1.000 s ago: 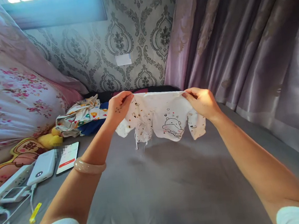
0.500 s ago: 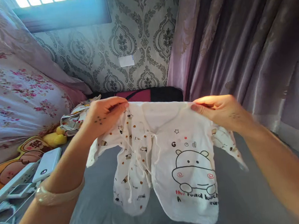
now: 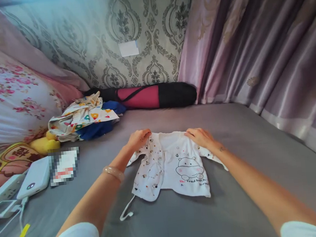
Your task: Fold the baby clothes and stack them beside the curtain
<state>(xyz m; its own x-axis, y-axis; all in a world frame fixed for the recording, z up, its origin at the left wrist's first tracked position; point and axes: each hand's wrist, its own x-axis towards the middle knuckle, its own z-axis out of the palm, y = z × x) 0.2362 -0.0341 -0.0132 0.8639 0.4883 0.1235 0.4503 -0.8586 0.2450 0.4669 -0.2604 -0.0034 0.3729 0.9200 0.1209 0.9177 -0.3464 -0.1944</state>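
A white baby shirt (image 3: 182, 157) lies spread on the grey bed sheet (image 3: 168, 225), its front facing up. One front panel carries small brown and black prints; the other bears a hippo drawing with lettering. My left hand (image 3: 140, 139) is closed on the shirt's left shoulder, and my right hand (image 3: 200, 137) pinches the opposite shoulder. Both sleeves stick out to the sides, partly under my hands and forearms. From the lower left corner a white tie string (image 3: 127, 209) trails onto the sheet.
Patterned clothes (image 3: 86, 116) lie heaped at the back left, beside a black and red long bag (image 3: 142, 97) along the wall. At left are a white power bank (image 3: 36, 178), a power strip (image 3: 4, 193), cables and a yellow plush toy (image 3: 44, 144). Curtains (image 3: 251, 42) hang at right.
Both hands have lowered the shirt from the air onto the bed, still holding its shoulders. A tie string now lies out to the left. My view has tilted down.
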